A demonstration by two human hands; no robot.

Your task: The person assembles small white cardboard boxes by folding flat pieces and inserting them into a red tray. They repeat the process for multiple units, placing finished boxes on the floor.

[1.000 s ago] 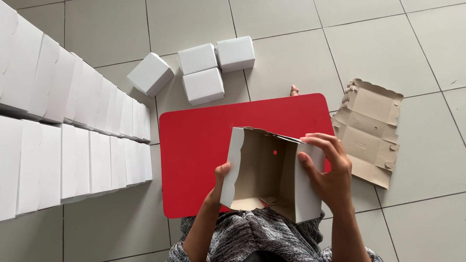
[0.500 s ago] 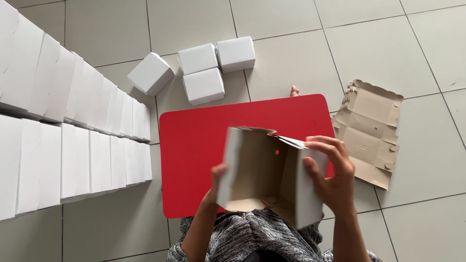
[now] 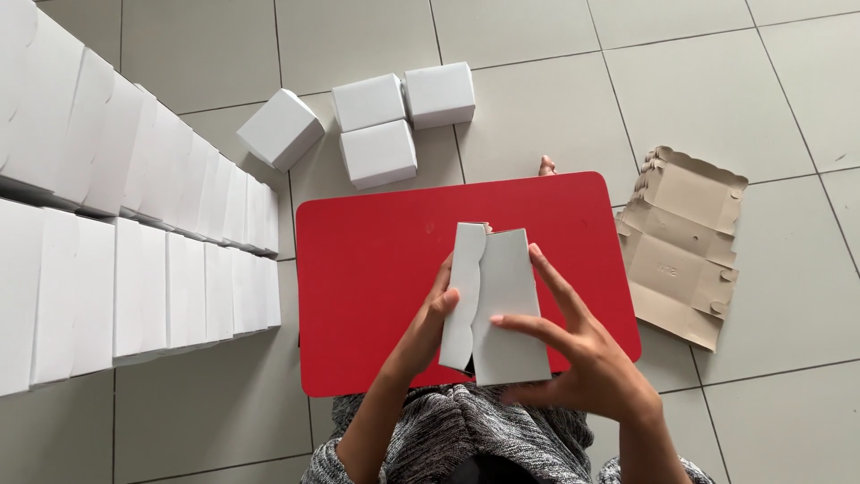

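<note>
Over the red table top I hold a white cardboard box with both hands. Its two scalloped flaps are folded together, meeting down the middle. My left hand grips the box's left side, thumb pressed on the left flap. My right hand holds the right side, with the index finger laid across the right flap and the other fingers spread along the edge.
Several finished white boxes lie on the tiled floor beyond the table. Two long rows of white boxes fill the left. A flat unfolded brown cardboard blank lies on the floor to the right. A toe shows past the table's far edge.
The box was open with its brown inside facing me. Since then I have turned it and folded its flaps shut, so only the white outside shows.
</note>
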